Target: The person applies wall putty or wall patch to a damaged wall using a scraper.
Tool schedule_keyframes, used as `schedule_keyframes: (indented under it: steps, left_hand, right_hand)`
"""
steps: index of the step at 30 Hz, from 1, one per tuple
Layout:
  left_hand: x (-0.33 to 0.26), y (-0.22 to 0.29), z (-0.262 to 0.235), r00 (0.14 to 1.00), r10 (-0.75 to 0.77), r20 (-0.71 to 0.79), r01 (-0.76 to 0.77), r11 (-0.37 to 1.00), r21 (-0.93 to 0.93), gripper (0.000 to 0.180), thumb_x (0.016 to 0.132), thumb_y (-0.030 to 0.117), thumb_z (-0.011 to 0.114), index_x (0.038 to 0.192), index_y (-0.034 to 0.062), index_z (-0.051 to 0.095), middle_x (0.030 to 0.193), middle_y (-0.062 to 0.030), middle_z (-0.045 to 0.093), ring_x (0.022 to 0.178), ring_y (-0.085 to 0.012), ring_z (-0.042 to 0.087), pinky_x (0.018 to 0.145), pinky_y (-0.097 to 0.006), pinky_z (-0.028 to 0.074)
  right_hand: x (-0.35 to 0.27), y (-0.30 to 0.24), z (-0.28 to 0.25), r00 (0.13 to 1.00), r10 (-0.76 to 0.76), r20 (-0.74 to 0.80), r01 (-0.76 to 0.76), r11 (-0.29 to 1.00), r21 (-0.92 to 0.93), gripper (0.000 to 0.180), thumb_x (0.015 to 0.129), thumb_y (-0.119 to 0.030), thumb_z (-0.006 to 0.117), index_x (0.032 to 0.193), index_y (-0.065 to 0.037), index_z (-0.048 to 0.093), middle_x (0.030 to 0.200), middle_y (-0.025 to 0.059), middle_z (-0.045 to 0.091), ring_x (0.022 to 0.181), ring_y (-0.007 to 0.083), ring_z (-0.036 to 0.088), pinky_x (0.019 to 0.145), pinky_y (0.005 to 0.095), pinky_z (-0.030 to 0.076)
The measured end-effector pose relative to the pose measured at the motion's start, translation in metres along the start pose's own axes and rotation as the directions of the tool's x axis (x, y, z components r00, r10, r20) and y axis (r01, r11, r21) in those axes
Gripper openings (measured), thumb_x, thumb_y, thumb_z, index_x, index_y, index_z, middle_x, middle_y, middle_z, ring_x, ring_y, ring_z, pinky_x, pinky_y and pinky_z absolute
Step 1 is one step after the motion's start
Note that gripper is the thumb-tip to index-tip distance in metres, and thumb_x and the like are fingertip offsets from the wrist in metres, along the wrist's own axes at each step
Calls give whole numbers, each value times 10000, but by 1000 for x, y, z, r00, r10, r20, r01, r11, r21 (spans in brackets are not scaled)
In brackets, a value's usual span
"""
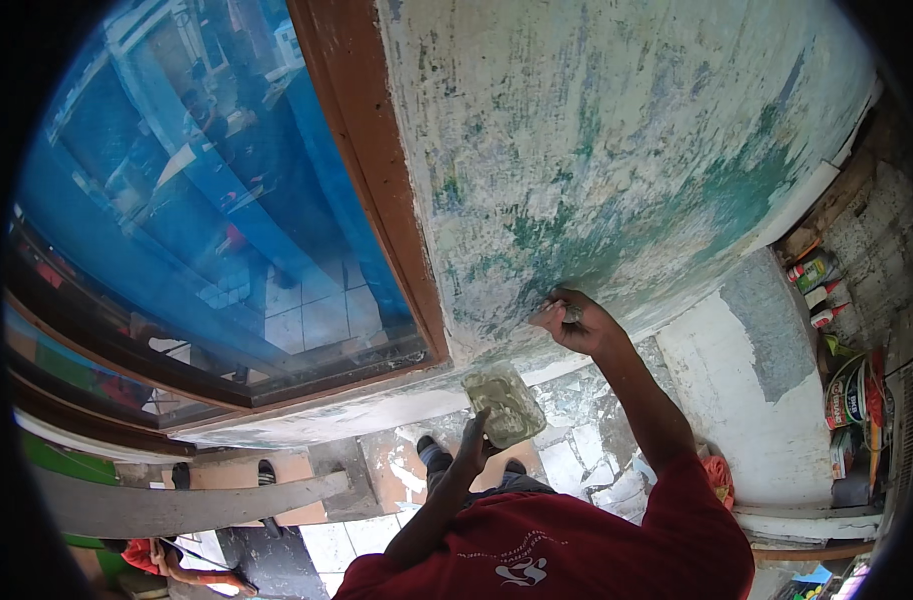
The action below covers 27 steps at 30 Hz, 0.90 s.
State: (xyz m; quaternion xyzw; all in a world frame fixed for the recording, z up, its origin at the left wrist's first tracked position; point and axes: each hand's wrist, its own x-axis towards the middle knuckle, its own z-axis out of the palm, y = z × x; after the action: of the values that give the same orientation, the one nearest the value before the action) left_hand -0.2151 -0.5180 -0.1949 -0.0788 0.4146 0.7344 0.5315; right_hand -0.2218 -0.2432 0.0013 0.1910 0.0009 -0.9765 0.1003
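Observation:
My left hand point(474, 440) grips the edge of a squarish board point(522, 410) smeared with greyish-green putty, held level below the wall. Against the lower part of the patchy wall point(597, 130), my right hand point(585, 328) is closed around a small putty knife point(574, 313). Most of the tool is hidden by the fingers, and its tip is hard to make out. The wall shows worn white, grey and green paint, with a darker patch just above the right hand.
A brown-framed window point(367, 150) with blue reflections adjoins the wall on the left. At right stand a white block point(737, 360), several bottles point(815, 270) and a paint bucket point(847, 400). A grey plank point(207, 508) spans the lower left, near another person's arm point(192, 573).

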Motion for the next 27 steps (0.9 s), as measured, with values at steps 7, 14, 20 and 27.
schedule_keyframes:
  steps: [7, 14, 20, 27]
  left_hand:
    - [-5, 6, 0, 1000, 12, 24, -12, 1000, -15, 581, 879, 497, 550, 1281, 92, 442, 1196, -86, 565, 1069, -241, 602, 861, -406, 520]
    - [-4, -4, -3, 994, -90, 69, 92, 995, -27, 606, 915, 426, 524, 1387, 95, 338, 1315, -124, 497, 1182, -296, 524, 965, -464, 457]
    - [-11, -7, 23, 989, -109, 100, 106, 994, 32, 603, 915, 420, 522, 1387, 94, 338, 1313, -125, 498, 1184, -298, 521, 973, -467, 448]
    - [-6, -7, 28, 987, -64, 149, 56, 997, 56, 586, 923, 425, 473, 1383, 86, 343, 1318, -121, 496, 1184, -279, 524, 999, -449, 427]
  right_hand:
    - [-8, -2, 21, 999, 31, -12, -30, 997, 74, 180, 886, -85, 510, 774, 44, 450, 737, 71, 418, 614, 122, 487, 553, 236, 566]
    - [-63, 48, 28, 994, -84, -75, 71, 985, -159, 141, 874, -79, 537, 978, 13, 509, 752, 36, 504, 608, 81, 525, 481, 175, 481]
    - [-140, 93, -7, 993, -117, -8, 106, 924, -366, 273, 887, -151, 526, 1148, -99, 464, 722, -10, 474, 487, 64, 422, 358, 189, 330]
    - [-123, 131, -60, 841, -505, -192, 186, 604, -775, 249, 964, -272, 477, 1109, -70, 462, 749, 28, 527, 479, 92, 469, 349, 230, 355]
